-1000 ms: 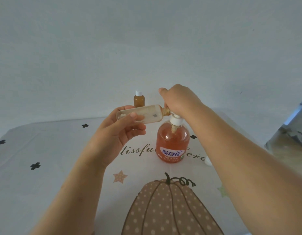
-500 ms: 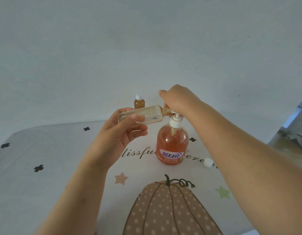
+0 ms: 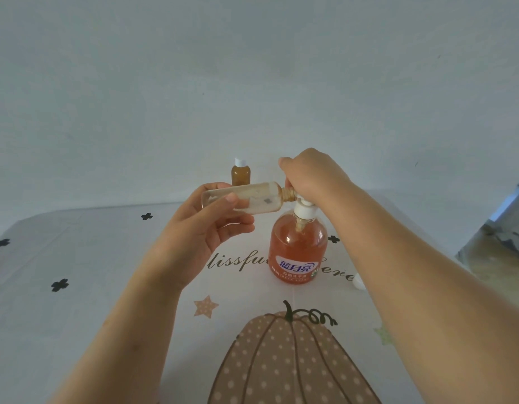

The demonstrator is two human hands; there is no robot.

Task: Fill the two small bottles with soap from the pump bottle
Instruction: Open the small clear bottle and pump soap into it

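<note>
1 small bottle (image 3: 240,173) stands capped, apparently full, as the left hand (image 3: 206,228) grips the near-empty 2nd bottle (image 3: 252,202), right hand (image 3: 313,176) curled over the pump bottle (image 3: 297,249) head.

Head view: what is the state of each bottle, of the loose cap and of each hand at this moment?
pump bottle: upright, mostly full of orange soap.
clear small bottle: uncapped, held on its side, mouth at the pump bottle's top, nearly empty.
amber small bottle: upright, capped, full.
white cap: off, lying beside the pump bottle.
left hand: grips the clear small bottle.
right hand: curled over the pump bottle's top.
</note>
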